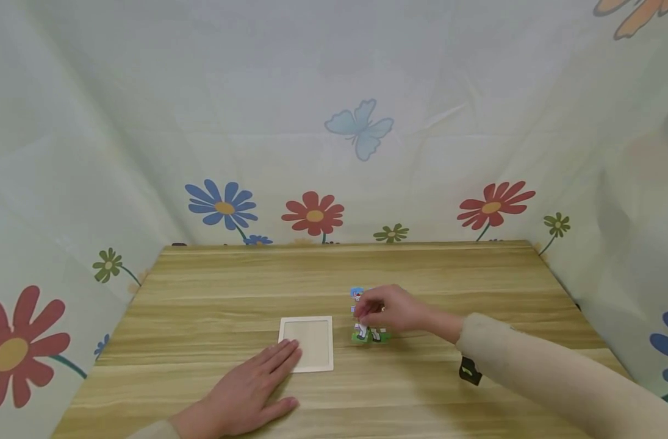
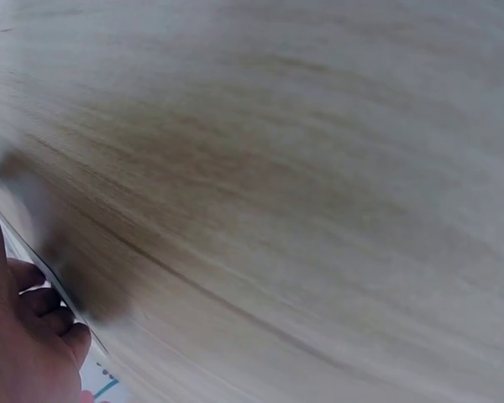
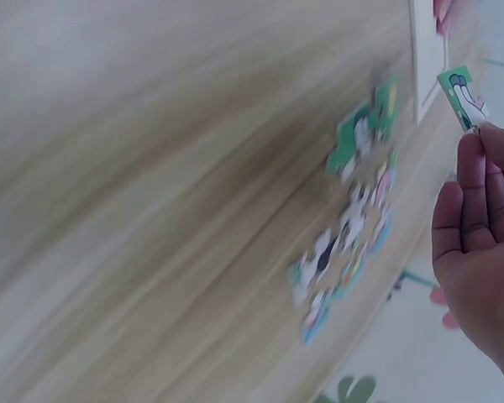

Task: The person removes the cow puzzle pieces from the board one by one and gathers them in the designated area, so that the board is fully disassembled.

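Observation:
My right hand [image 1: 394,308] pinches a small jigsaw puzzle piece [image 3: 460,96] between thumb and fingertips; it is green with a white figure printed on it. Several more puzzle pieces [image 3: 319,256] lie in loose rows on the table, and the right hand hovers over them, hiding some in the head view. To their left lies a shallow square puzzle tray [image 1: 330,347] with a white rim and a plain beige inside. My left hand [image 1: 251,384] lies with its fingers extended over the tray's lower left corner. In the left wrist view that hand [image 2: 38,344] is at the lower left.
The wood-grain table [image 1: 246,274] stands against a pale curtain [image 1: 257,152] printed with flowers and butterflies, which also hangs on both sides. A small black object [image 1: 469,371] shows beside the right sleeve [image 1: 531,360].

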Demonstrator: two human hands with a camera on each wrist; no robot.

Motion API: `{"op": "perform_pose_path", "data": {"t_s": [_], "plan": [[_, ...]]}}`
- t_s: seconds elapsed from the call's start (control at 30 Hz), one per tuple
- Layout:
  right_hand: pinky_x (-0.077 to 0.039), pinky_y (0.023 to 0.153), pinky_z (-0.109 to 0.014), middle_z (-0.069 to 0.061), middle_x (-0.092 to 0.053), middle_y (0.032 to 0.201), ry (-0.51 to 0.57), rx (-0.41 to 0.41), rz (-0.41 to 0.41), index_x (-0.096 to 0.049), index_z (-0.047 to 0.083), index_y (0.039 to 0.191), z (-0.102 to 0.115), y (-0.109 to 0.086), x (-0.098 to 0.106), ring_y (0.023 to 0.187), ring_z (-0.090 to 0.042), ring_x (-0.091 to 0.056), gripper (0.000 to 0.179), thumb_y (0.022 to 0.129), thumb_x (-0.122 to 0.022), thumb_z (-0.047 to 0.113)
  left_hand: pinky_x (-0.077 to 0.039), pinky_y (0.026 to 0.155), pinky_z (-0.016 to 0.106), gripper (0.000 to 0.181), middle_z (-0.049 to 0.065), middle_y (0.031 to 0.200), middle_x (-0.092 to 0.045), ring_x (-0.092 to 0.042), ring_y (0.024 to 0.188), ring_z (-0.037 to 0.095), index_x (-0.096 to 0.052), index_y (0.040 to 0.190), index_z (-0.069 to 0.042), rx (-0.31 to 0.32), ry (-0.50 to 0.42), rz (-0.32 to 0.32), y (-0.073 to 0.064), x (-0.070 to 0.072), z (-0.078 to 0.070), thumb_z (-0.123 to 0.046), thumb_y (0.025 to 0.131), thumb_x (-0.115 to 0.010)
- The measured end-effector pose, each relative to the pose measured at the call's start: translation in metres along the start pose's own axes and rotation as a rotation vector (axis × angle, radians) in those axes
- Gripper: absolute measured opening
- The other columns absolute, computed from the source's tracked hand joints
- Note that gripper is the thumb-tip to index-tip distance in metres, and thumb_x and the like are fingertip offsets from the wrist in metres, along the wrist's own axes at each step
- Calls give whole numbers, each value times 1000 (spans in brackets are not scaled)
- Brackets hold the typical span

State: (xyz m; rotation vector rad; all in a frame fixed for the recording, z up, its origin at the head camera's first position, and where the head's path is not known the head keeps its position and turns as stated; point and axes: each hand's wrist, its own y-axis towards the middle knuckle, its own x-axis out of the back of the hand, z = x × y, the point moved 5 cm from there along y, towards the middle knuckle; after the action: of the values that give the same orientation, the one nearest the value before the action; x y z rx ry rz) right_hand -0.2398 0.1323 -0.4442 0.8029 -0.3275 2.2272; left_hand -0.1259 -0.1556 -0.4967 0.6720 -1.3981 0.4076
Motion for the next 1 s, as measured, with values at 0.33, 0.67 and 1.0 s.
{"op": "perform_pose_path", "data": {"t_s": [0.33,0.67,1.0], "plan": [[-61,80,-27,5,-74,93,-69,-14,-7,-78,5,101,-19,-29,30,86,-7,-67,6,97,-76,1,-47,118,43,74,15,164,-49,-48,151,30,-51,157,-2,-18,19,-6,3,5,0,-58,109,-52],[-61,80,-27,8,-74,95,-113,-47,29,-78,9,102,-36,-46,36,88,-6,-68,8,98,-76,2,-48,117,45,69,15,163,-50,-50,149,30,-53,156,-1,-25,5,-16,2,6,2,-53,110,-53],[-61,79,-26,8,-75,95,-184,-24,-11,-78,11,101,-45,-49,28,87,-5,-67,9,98,-76,3,-48,117,45,67,15,164,-49,-49,150,30,-53,156,-1,-35,11,-21,2,7,4,-51,110,-54]]}}
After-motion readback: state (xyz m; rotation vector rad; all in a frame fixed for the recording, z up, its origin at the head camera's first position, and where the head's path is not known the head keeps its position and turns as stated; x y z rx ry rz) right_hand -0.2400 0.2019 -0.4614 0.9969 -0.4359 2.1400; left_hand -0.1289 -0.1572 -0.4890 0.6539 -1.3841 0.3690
